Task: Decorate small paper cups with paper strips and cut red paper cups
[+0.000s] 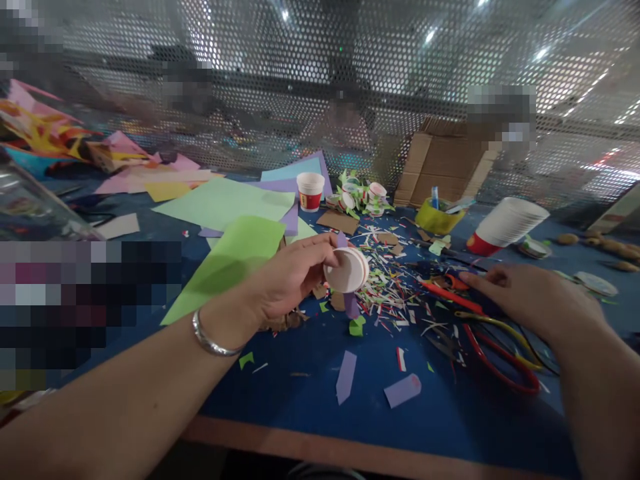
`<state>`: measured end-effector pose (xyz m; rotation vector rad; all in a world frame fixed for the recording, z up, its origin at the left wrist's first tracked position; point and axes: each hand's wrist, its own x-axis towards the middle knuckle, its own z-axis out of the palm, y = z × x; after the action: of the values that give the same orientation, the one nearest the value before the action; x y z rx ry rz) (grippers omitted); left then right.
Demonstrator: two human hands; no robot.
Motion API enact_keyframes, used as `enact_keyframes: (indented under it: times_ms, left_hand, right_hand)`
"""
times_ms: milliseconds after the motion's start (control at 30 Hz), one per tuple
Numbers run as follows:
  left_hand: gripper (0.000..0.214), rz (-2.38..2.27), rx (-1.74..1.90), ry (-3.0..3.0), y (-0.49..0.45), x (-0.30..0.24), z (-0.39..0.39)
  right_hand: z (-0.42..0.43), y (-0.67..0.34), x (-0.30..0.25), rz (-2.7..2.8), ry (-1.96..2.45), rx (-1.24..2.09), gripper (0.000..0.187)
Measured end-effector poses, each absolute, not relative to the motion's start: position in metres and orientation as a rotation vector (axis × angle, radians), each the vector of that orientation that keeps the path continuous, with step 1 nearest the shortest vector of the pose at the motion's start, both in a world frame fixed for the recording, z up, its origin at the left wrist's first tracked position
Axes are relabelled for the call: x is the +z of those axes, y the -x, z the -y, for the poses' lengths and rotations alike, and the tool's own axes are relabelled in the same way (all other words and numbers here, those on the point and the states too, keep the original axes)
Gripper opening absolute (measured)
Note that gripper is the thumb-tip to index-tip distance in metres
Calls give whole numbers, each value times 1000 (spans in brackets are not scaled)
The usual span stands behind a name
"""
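Observation:
My left hand (pixel 287 277) pinches a small white paper cup bottom (pixel 346 270) with a purple paper strip (pixel 351 303) hanging from it, held above the blue table top (pixel 310 387). A silver bangle sits on that wrist. My right hand (pixel 520 297) reaches out low over the table, fingers stretched forward and touching an orange-handled tool (pixel 450 293). Red-handled scissors (pixel 500 363) and yellow-handled scissors lie just beneath and in front of that hand.
Paper scraps (pixel 395 293) litter the table's middle. Green, purple and pink sheets (pixel 225 203) lie at the left. A paper cup (pixel 310 191), a stack of cups on its side (pixel 505 225), a yellow-green holder (pixel 436 217), cardboard (pixel 440 163) and a mesh wall (pixel 320 80) stand behind.

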<state>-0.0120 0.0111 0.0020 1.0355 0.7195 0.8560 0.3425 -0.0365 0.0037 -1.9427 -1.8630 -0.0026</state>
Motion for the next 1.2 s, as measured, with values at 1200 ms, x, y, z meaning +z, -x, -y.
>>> enact_keyframes:
  times_ms: [1200]
  left_hand:
    - [16, -706, 738, -1082, 9, -5, -12]
  right_hand:
    - [55, -219, 0, 1711, 1314, 871, 12]
